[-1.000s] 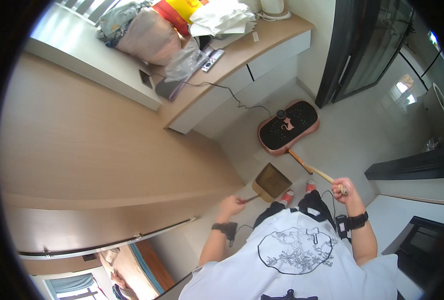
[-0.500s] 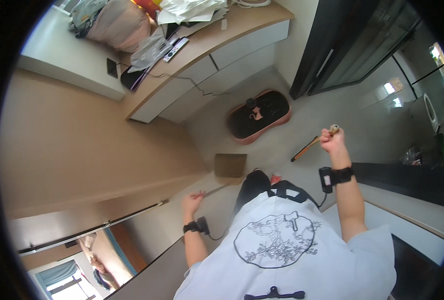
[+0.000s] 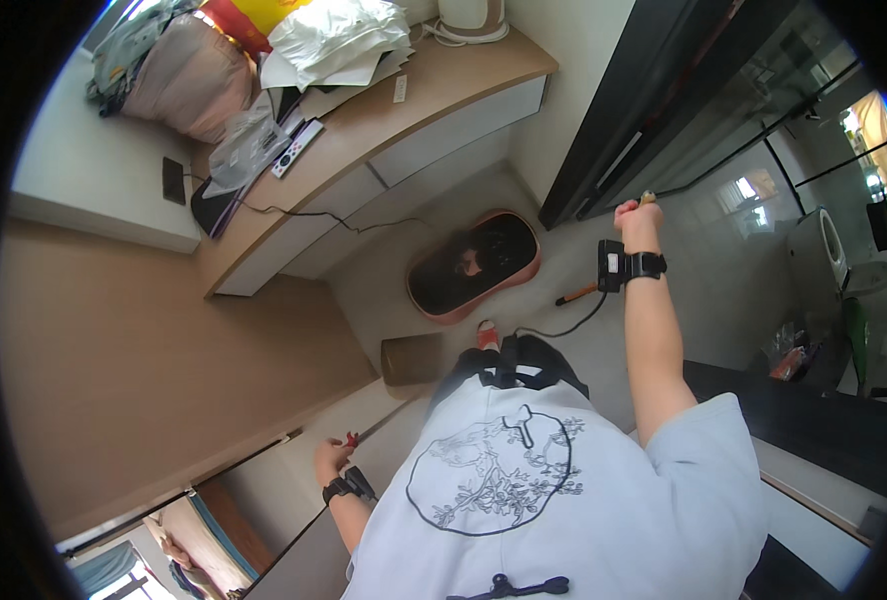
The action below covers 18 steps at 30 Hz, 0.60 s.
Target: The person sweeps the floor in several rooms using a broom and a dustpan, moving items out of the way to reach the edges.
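Note:
My right hand (image 3: 640, 222), out to the right, is closed around the upper end of a long stick that looks like a broom. Its pale top sticks out of the fist. The broom's orange and dark lower end (image 3: 576, 295) shows beside the wrist; the middle is hidden behind my hand and wrist device. Low on the left, my left hand (image 3: 333, 456) is closed on the red-tipped end of a thin handle. That handle runs to a brown dustpan (image 3: 411, 361) near the floor, by the wooden panel. A red slipper (image 3: 488, 334) is on my foot.
Ahead lies a black and pink exercise platform (image 3: 517, 275) on the grey floor. Behind it, a curved desk (image 3: 444, 100) bears papers, a remote and a plastic bag, its cable (image 3: 359, 228) hanging down. A dark-framed glass door (image 3: 624, 120) stands at right; beyond is a toilet (image 3: 816, 250).
The view has shifted, with the scene sliding left and down. My right hand has moved forward with the broom, and a red-slippered foot has stepped ahead. The dustpan stays near the same floor spot.

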{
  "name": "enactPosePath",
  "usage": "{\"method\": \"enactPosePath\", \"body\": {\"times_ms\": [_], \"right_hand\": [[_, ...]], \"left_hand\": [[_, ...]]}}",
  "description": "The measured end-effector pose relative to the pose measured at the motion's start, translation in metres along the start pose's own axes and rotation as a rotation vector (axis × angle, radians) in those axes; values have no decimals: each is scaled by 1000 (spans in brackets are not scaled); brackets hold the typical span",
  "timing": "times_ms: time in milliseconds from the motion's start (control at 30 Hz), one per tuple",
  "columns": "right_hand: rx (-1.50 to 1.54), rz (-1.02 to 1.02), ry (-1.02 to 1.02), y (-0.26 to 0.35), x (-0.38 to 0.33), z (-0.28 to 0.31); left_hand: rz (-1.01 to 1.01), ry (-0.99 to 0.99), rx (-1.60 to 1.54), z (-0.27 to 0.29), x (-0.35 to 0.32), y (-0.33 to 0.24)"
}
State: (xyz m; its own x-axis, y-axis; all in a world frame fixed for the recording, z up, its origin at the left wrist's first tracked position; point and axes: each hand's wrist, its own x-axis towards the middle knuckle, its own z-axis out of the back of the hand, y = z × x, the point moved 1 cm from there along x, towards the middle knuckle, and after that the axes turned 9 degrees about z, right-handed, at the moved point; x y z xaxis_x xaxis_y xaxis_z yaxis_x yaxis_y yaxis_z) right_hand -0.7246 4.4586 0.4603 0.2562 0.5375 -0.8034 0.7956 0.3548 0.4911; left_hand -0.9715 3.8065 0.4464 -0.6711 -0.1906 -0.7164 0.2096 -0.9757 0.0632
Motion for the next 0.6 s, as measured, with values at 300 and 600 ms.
{"method": "enactPosePath", "body": {"times_ms": [300,600], "right_hand": [[-72,-42,-19,9,79,-112],[-255,-23,91,28,174,-184]], "left_hand": [[-222,-456,-100,-13,0,-112],[-622,17,-613,-50,13,-472]]}}
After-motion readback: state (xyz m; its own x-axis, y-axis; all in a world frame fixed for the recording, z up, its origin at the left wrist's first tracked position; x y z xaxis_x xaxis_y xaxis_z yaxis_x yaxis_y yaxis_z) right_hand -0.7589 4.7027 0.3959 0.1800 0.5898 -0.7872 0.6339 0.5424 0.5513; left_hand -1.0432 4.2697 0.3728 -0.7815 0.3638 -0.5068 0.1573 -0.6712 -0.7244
